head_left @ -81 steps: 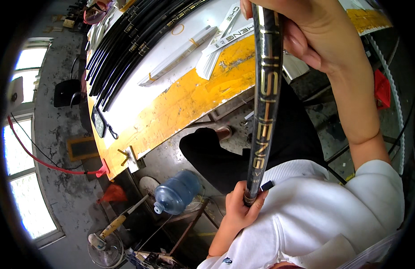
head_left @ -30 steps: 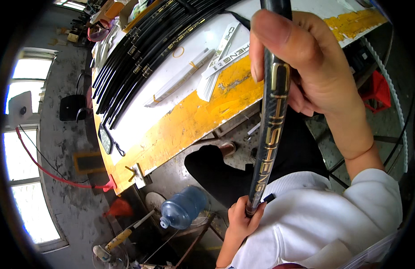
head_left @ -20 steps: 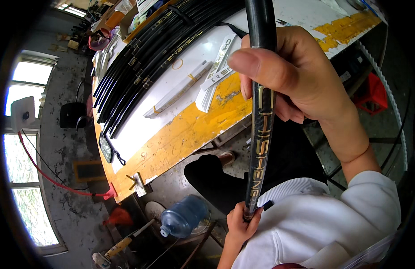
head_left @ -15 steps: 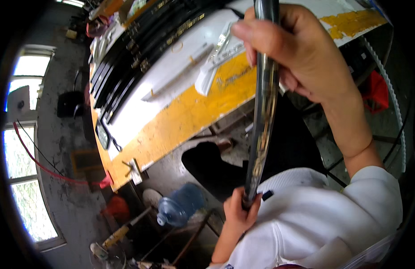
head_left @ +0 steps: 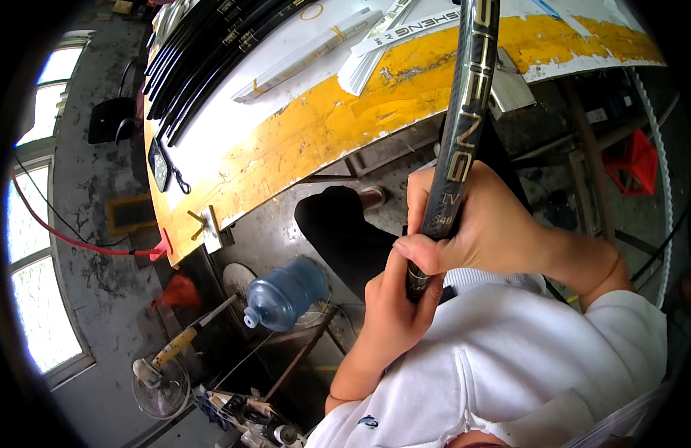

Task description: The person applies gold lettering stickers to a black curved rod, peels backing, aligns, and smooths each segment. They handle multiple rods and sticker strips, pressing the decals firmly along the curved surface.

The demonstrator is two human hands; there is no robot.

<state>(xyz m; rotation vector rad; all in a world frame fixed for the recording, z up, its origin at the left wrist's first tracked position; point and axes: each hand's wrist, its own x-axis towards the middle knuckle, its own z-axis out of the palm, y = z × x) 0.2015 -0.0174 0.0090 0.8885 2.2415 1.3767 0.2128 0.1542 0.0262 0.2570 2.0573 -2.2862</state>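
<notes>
Fingers of both hands are wrapped tight around the lower end of a dark rod (head_left: pixel 463 131) with gold lettering. The right hand (head_left: pixel 483 228) clamps it from the side, thumb laid across the front of the shaft, and the left hand (head_left: pixel 394 302) grips the butt end directly beneath, the two hands touching one another. From this double grip the rod runs steeply up and away, crossing the edge of the workbench and leaving the picture at the top.

Just under the hands is the person's white hooded top (head_left: pixel 524 358), and beside the left hand a dark trouser leg (head_left: pixel 338 235) reaches toward the floor. Beyond the grip, past the rod's upper stretch, lies the workbench (head_left: pixel 316 134), its near edge worn yellow and its top white. On it, up and to the left of the hands, rest flat white strips (head_left: pixel 308 52) and, farther still, a bundle of black rods (head_left: pixel 211 56) laid side by side.

Down and to the left of the grip a blue water bottle (head_left: pixel 286 291) lies on its side on the grey floor, with a small fan (head_left: pixel 160 388) lower down. Off to the right of the hands stands a red stool (head_left: pixel 630 160). Far left, a window (head_left: pixel 32 224) lets in bright light.
</notes>
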